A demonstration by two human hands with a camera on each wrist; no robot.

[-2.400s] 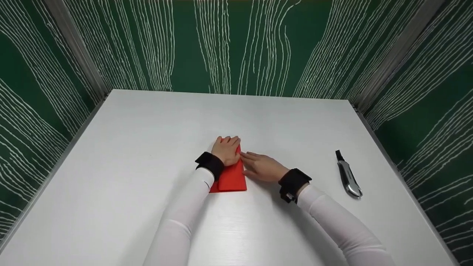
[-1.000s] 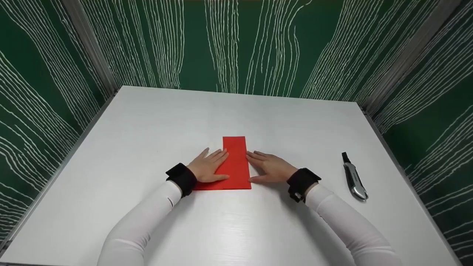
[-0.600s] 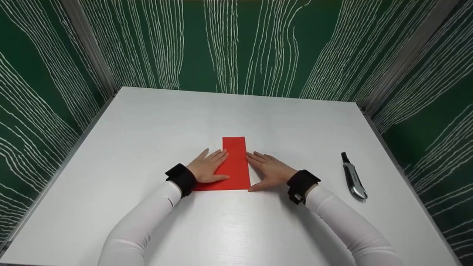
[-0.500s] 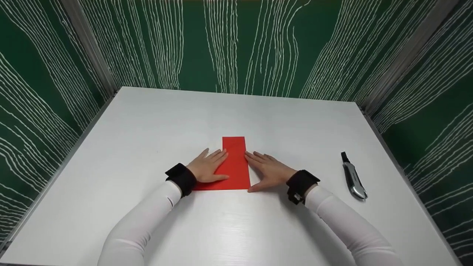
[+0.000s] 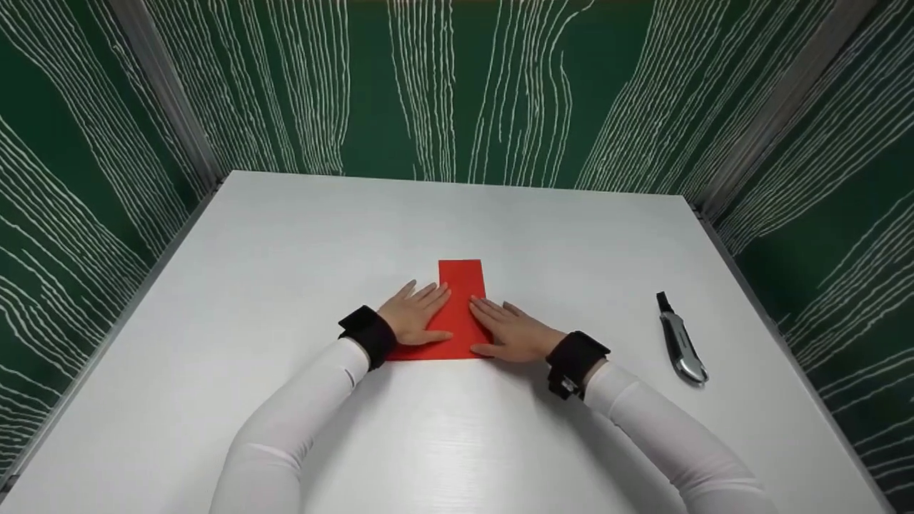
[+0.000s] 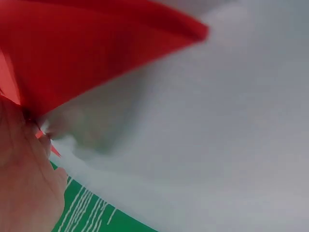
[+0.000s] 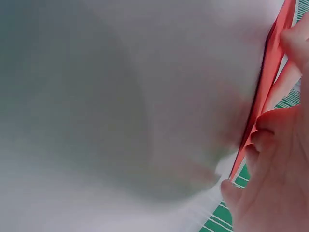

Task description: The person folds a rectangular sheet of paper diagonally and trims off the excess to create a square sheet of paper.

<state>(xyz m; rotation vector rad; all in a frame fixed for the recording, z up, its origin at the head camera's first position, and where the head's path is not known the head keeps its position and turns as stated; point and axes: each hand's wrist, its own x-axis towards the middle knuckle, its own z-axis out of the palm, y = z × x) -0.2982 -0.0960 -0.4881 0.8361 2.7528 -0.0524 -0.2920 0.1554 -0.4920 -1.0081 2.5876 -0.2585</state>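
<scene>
A red folded sheet of paper lies on the white table, its narrow end pointing away. My left hand rests on its left side with fingers spread and thumb stretched across the sheet. From the other side my right hand reaches over the right edge, fingers extended onto the paper and thumb near the bottom corner. In the left wrist view a loose corner of the red paper juts out past my left hand. The right wrist view shows the paper's edge under the fingers of my right hand.
A grey and black utility knife lies to the right on the white table. Green panels with wavy white lines stand behind and at both sides, with grey posts at the corners.
My left hand has gone from the paper's top to its left side, uncovering the upper part. My right fingers have moved from the right edge onto the paper, which has shifted slightly right and away.
</scene>
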